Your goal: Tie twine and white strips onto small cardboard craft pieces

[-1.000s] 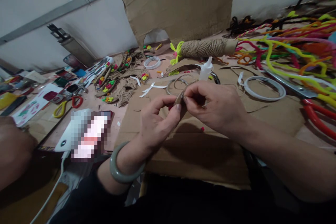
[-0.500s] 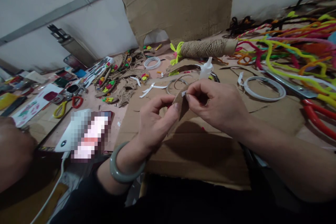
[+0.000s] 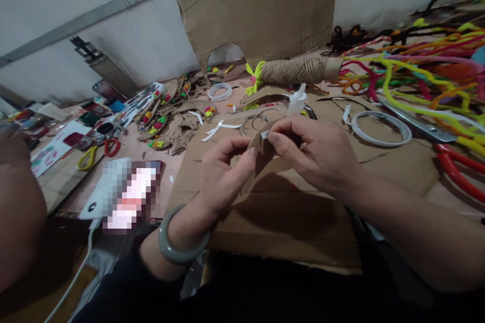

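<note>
My left hand, with a pale bangle at the wrist, pinches a small cardboard piece between thumb and fingers. At the piece's upper edge, the closed fingertips of my right hand press on a small white strip. Both hands are above a large cardboard sheet. Just beyond them stands a white squeeze bottle. More white strips lie beyond my left hand, and a tape roll is to the right.
Twine on a roll lies behind, before an upright cardboard panel. Colourful cords and red-handled scissors are at right. Decorated twine pieces, yellow-and-red-handled scissors and a phone are left, with another person's arm.
My right fingers have shifted slightly along the white strip, and more of it shows. The other person's arm at the far left has moved up and further into view.
</note>
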Action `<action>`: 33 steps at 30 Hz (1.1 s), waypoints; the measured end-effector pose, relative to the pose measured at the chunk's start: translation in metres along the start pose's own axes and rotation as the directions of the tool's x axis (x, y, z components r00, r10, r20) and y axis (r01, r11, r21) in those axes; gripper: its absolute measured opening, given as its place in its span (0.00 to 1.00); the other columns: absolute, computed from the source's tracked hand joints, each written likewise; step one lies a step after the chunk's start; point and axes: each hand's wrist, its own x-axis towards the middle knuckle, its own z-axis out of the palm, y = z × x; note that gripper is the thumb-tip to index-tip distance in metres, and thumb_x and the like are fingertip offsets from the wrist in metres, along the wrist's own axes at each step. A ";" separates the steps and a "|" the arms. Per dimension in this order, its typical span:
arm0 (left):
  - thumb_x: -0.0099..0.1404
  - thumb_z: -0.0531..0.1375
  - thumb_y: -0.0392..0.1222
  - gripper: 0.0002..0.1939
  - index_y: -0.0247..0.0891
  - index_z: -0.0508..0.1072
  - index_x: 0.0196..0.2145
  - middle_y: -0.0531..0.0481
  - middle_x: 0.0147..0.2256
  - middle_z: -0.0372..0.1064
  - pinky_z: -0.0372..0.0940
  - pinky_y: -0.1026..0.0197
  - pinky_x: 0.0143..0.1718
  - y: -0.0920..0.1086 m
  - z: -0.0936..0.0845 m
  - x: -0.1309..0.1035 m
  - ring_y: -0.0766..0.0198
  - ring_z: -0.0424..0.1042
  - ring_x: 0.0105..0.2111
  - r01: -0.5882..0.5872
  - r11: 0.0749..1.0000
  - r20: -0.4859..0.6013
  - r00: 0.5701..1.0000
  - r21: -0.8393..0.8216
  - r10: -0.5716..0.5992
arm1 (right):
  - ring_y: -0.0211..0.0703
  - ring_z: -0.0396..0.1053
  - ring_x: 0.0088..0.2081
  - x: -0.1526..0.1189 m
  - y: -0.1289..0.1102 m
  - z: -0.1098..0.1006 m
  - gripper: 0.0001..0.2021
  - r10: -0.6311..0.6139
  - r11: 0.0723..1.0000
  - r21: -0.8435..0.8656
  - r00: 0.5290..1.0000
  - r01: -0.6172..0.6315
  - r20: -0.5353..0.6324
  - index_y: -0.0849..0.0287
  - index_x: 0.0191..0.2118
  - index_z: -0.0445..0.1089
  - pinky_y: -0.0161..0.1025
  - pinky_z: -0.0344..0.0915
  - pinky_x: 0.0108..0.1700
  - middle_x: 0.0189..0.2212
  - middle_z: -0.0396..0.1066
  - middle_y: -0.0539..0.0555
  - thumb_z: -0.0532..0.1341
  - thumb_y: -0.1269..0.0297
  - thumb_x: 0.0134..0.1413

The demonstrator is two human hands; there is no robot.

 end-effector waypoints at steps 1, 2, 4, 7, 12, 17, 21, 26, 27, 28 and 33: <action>0.60 0.66 0.48 0.08 0.41 0.79 0.34 0.50 0.31 0.77 0.71 0.60 0.35 0.001 0.000 0.000 0.64 0.73 0.30 -0.006 1.000 0.002 1.000 0.004 0.006 | 0.35 0.67 0.23 0.000 -0.001 0.000 0.10 -0.008 1.000 0.007 1.000 0.008 0.001 0.56 0.32 0.71 0.35 0.59 0.27 0.24 0.74 0.48 0.55 0.62 0.62; 0.61 0.66 0.48 0.08 0.41 0.79 0.34 0.50 0.31 0.77 0.71 0.60 0.34 0.001 0.001 0.000 0.64 0.73 0.30 -0.015 1.000 0.003 1.000 0.011 0.015 | 0.35 0.67 0.23 -0.001 -0.002 0.000 0.10 -0.014 1.000 0.010 1.000 0.014 -0.001 0.57 0.33 0.71 0.34 0.59 0.27 0.24 0.74 0.48 0.55 0.61 0.62; 0.61 0.65 0.47 0.08 0.42 0.79 0.33 0.50 0.30 0.77 0.70 0.60 0.34 0.002 0.002 0.000 0.64 0.73 0.29 -0.040 0.999 0.001 0.999 0.034 0.040 | 0.35 0.67 0.24 -0.001 -0.003 0.002 0.11 -0.022 1.000 0.006 1.000 0.022 -0.015 0.58 0.33 0.71 0.34 0.59 0.28 0.24 0.74 0.49 0.56 0.59 0.62; 0.62 0.65 0.46 0.07 0.42 0.79 0.34 0.50 0.29 0.76 0.70 0.60 0.34 0.003 0.002 -0.002 0.64 0.72 0.29 -0.080 0.995 0.006 0.997 0.064 0.080 | 0.34 0.66 0.23 -0.001 -0.005 0.006 0.09 -0.007 1.000 -0.028 0.999 0.006 -0.039 0.58 0.32 0.71 0.34 0.58 0.28 0.24 0.73 0.48 0.58 0.60 0.59; 0.62 0.64 0.47 0.07 0.42 0.79 0.35 0.49 0.29 0.76 0.70 0.58 0.34 0.003 0.002 -0.004 0.62 0.73 0.29 -0.080 0.994 0.023 0.997 0.081 0.078 | 0.33 0.64 0.22 -0.001 -0.007 0.008 0.07 0.020 0.997 -0.077 0.998 -0.024 -0.052 0.57 0.30 0.71 0.33 0.58 0.27 0.23 0.73 0.48 0.58 0.66 0.57; 0.62 0.65 0.47 0.08 0.42 0.79 0.34 0.50 0.29 0.76 0.70 0.59 0.34 0.004 0.002 -0.003 0.63 0.72 0.29 -0.068 0.996 0.016 0.998 0.061 0.067 | 0.34 0.66 0.22 0.000 -0.005 0.007 0.07 0.017 0.997 -0.074 0.999 -0.021 -0.050 0.56 0.30 0.72 0.34 0.59 0.27 0.23 0.74 0.48 0.58 0.66 0.58; 0.61 0.65 0.48 0.08 0.42 0.79 0.34 0.50 0.29 0.77 0.70 0.58 0.34 0.004 0.001 -0.001 0.63 0.72 0.29 -0.053 0.998 0.011 0.999 0.044 0.052 | 0.36 0.68 0.24 0.000 -0.002 0.006 0.09 0.004 1.000 -0.017 1.000 -0.004 -0.010 0.56 0.32 0.72 0.34 0.61 0.28 0.26 0.75 0.49 0.56 0.63 0.62; 0.61 0.66 0.49 0.09 0.42 0.79 0.34 0.50 0.31 0.78 0.71 0.59 0.35 0.001 0.000 0.001 0.63 0.74 0.30 -0.030 1.000 0.011 0.999 0.004 0.030 | 0.36 0.71 0.27 -0.001 -0.001 0.005 0.09 -0.032 0.999 0.037 0.999 0.031 0.005 0.57 0.36 0.74 0.34 0.63 0.31 0.29 0.77 0.50 0.56 0.65 0.62; 0.61 0.66 0.49 0.09 0.42 0.79 0.34 0.50 0.30 0.78 0.71 0.59 0.34 0.000 0.000 0.001 0.64 0.74 0.30 -0.020 1.000 0.010 1.000 -0.010 0.020 | 0.37 0.71 0.28 -0.002 -0.001 0.005 0.09 -0.053 0.998 0.039 0.999 0.053 0.009 0.57 0.37 0.74 0.34 0.64 0.32 0.30 0.77 0.51 0.56 0.65 0.63; 0.60 0.66 0.49 0.09 0.42 0.79 0.34 0.50 0.30 0.77 0.71 0.60 0.34 0.000 0.000 0.001 0.64 0.73 0.30 -0.012 1.000 0.009 1.000 -0.025 0.012 | 0.37 0.72 0.30 -0.003 -0.002 0.005 0.10 -0.080 0.996 0.039 0.997 0.079 0.014 0.57 0.39 0.74 0.34 0.65 0.33 0.31 0.78 0.51 0.55 0.66 0.63; 0.59 0.67 0.48 0.10 0.40 0.79 0.33 0.50 0.29 0.77 0.70 0.62 0.33 0.000 0.000 0.003 0.66 0.73 0.28 0.024 0.998 0.001 1.000 -0.064 -0.024 | 0.38 0.74 0.35 -0.014 -0.001 0.013 0.14 -0.170 0.985 -0.031 0.985 0.171 0.036 0.57 0.50 0.73 0.35 0.67 0.37 0.35 0.79 0.53 0.52 0.67 0.65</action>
